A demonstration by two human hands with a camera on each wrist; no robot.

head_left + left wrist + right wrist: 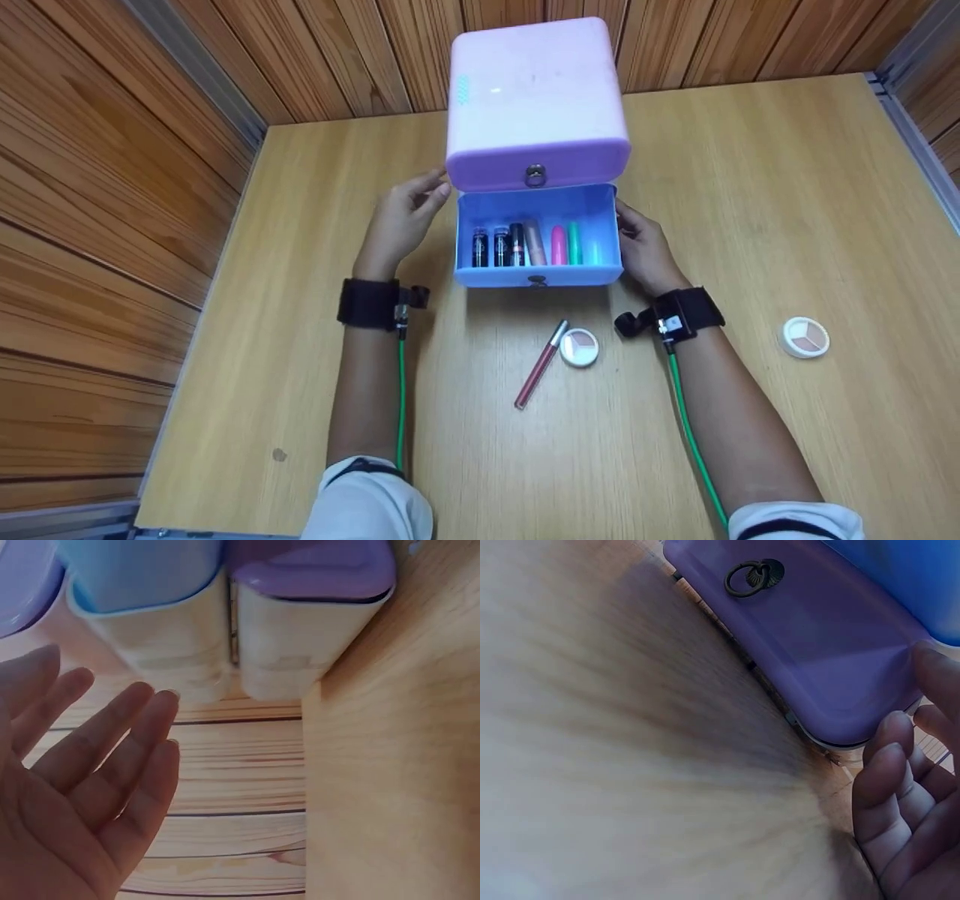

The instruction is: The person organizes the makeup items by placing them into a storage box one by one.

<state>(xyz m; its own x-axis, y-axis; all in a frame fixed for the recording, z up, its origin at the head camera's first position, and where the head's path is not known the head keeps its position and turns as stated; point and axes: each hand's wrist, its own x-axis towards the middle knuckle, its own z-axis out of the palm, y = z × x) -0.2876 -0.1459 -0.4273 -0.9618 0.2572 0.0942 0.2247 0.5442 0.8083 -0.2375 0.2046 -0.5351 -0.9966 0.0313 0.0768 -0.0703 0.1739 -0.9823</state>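
- The right hand point(922, 795) sits at the right edge, its fingers loosely bent and partly cut off by the frame.
- One fingertip overlaps the near corner of a purple drawer front point(832, 652); whether it touches cannot be told.
- The purple front lies slantwise across the top, smooth, with rounded corners.
- A dark metal ring pull point(748, 577) hangs on that front.
- Part of a blue drawer point(915, 585) fills the top right corner, beside the purple front.
- The pale wooden table point(577, 742) takes up the left side, blurred, with a soft shadow.
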